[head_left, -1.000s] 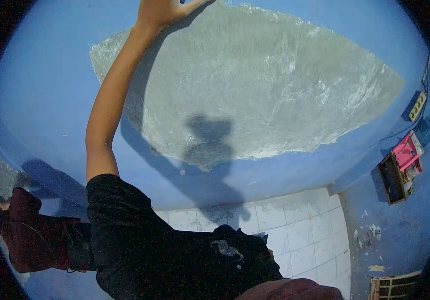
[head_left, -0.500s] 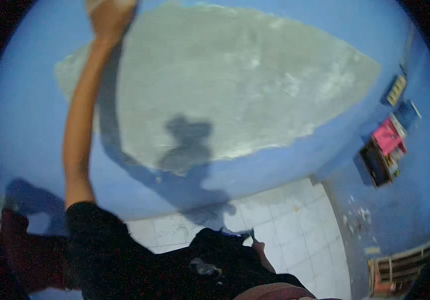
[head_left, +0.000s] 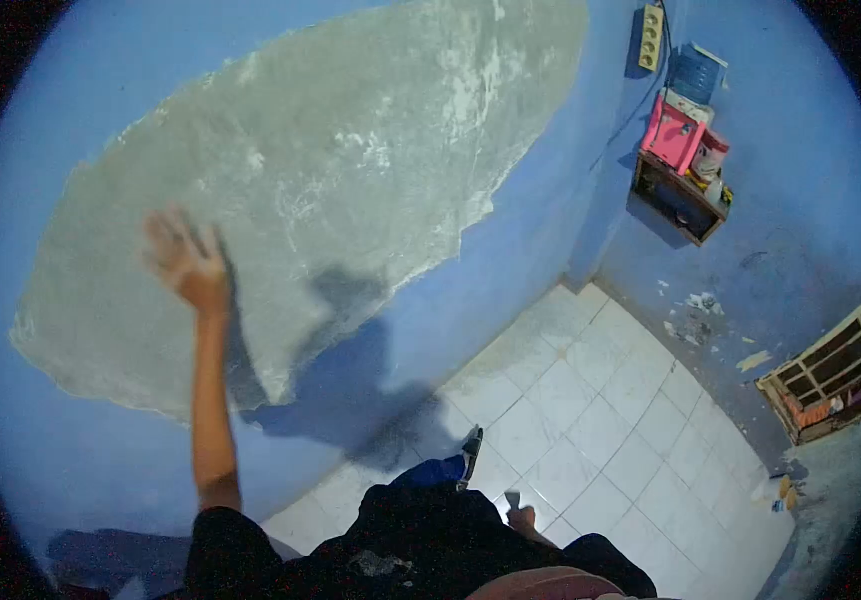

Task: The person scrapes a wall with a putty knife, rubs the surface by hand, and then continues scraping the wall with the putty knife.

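My left hand (head_left: 187,262) is raised against a large grey patch (head_left: 350,150) on the blue wall. Its fingers are spread and it holds nothing; motion blurs the fingertips. The patch has a ragged edge and white smears toward its right side. Low by my body, my right hand (head_left: 522,518) is closed around a small scraper (head_left: 512,497), whose dark, flat end points up and away from me. My fingers hide the scraper's handle.
White floor tiles (head_left: 560,430) meet the wall below. A wooden shelf (head_left: 680,205) with a pink stool (head_left: 672,135) and a blue water jug (head_left: 697,72) hangs at the right, beneath a power strip (head_left: 650,38). A wooden rack (head_left: 830,365) is lower right.
My left hand has come down from the top of the view onto the grey patch, its fingers now spread. The view has turned, showing more floor and the right-hand wall.
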`<state>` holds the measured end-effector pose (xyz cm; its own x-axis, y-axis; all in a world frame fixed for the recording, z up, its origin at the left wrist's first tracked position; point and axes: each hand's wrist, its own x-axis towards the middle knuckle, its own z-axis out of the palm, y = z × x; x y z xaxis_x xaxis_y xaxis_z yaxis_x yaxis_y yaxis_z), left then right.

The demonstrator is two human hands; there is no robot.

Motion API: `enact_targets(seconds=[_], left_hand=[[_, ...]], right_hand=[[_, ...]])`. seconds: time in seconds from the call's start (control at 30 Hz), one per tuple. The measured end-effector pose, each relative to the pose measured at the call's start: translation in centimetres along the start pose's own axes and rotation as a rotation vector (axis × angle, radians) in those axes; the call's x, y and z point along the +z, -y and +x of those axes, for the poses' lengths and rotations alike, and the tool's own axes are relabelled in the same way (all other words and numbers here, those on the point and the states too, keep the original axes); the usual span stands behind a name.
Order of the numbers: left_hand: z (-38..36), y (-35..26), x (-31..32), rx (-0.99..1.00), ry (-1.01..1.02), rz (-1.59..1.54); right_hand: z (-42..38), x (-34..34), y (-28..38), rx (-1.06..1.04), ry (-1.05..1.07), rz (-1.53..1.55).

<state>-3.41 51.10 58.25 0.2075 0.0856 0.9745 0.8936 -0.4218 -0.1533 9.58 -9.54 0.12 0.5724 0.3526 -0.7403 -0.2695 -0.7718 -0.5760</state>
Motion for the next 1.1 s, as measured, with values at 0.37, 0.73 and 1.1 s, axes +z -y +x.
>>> enact_targets(seconds=[0.37,0.73,1.1], left_hand=[[-17.3,-23.8,6.6,0.27,0.752,-0.694],[-47.1,-16.4,-1.8,0.047,2.527,-0.3],[-29.8,-39.1,18.5,-0.181,1.868,-1.173]], right_hand=[[4.9,-7.3,4.3,0.129,-0.547,0.681],[24.5,-15.3,22.8,-0.384,-0.63,0.43],[12.6,-43.4,67.7,-1.08,-0.352,0.646]])
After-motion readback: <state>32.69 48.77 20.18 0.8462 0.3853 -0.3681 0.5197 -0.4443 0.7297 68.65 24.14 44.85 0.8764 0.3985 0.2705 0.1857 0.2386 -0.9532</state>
